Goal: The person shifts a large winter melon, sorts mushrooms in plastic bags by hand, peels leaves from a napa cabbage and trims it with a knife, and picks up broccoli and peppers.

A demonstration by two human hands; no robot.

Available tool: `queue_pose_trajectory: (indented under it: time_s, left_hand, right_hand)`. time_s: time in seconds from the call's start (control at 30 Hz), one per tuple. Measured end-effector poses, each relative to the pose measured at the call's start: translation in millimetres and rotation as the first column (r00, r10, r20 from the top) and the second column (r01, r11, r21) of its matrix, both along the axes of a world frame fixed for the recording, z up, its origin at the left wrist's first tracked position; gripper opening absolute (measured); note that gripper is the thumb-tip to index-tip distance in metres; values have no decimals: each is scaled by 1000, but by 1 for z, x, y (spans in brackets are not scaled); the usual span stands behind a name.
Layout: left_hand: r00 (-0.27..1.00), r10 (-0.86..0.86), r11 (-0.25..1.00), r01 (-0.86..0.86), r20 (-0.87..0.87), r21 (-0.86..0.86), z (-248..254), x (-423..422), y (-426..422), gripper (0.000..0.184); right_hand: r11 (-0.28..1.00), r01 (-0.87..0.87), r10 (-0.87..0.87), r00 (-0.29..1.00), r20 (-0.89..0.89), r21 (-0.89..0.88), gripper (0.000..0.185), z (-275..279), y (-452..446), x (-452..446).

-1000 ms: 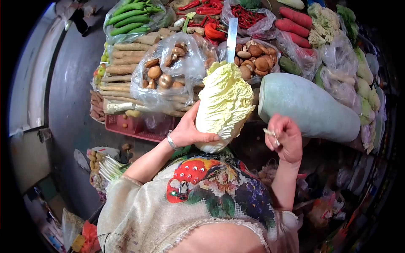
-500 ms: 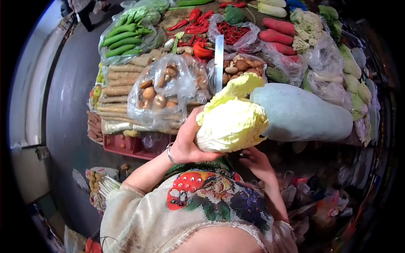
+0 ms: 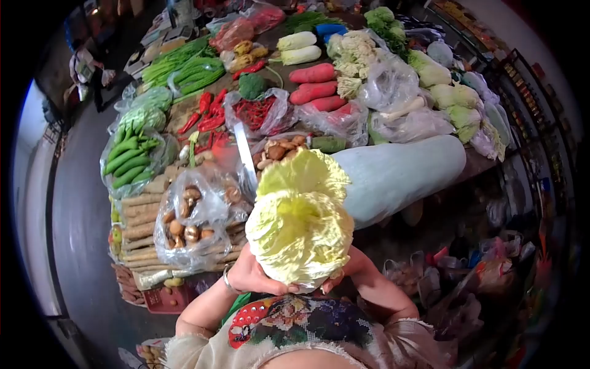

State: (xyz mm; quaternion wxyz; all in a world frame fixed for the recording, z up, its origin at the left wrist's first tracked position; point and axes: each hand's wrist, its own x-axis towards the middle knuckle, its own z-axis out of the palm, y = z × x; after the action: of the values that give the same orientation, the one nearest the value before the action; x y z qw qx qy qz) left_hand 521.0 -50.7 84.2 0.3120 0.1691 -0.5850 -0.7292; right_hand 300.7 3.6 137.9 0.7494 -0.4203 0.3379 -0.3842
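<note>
A pale yellow napa cabbage point(image 3: 300, 237) is held up close in front of my chest, one outer leaf folded back at its top. My left hand point(image 3: 261, 275) wraps around its lower left side, a bracelet at the wrist. On the opposite side, my right hand point(image 3: 351, 264) grips the base, partly hidden behind the cabbage. Just beyond it lies a large pale green winter melon point(image 3: 402, 175). A long flat blade point(image 3: 244, 154) stands out near the brown mushrooms point(image 3: 279, 149), its lower end hidden.
Bagged shiitake mushrooms point(image 3: 190, 234) rest on long brown roots point(image 3: 138, 224) at the left. Farther back are red chillies point(image 3: 261, 115), broccoli point(image 3: 251, 85), red radishes point(image 3: 313, 92) and green peppers point(image 3: 128, 161). Plastic bags point(image 3: 424, 273) lie low at the right. Another person point(image 3: 86, 67) stands far left.
The cabbage has turned with its top facing me and come nearer my chest. My right hand has come up onto it, so both hands hold it. The view has swung right.
</note>
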Motion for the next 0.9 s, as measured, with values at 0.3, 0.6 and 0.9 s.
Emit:
queue_pose_trajectory:
  time_s: [0.3, 0.6, 0.9]
  left_hand:
    - [997, 77, 982, -76, 4, 172, 3, -51, -3, 99]
    - [957, 269, 930, -288, 109, 228, -38, -108, -6, 68]
    - [905, 416, 895, -425, 91, 133, -26, -180, 3, 78]
  right_hand:
    - [998, 30, -33, 998, -62, -48, 112, -6, -17, -62]
    - [937, 168, -223, 963, -153, -307, 100, 34, -52, -196]
    - [577, 131, -707, 574, -413, -806, 112, 55, -76, -335]
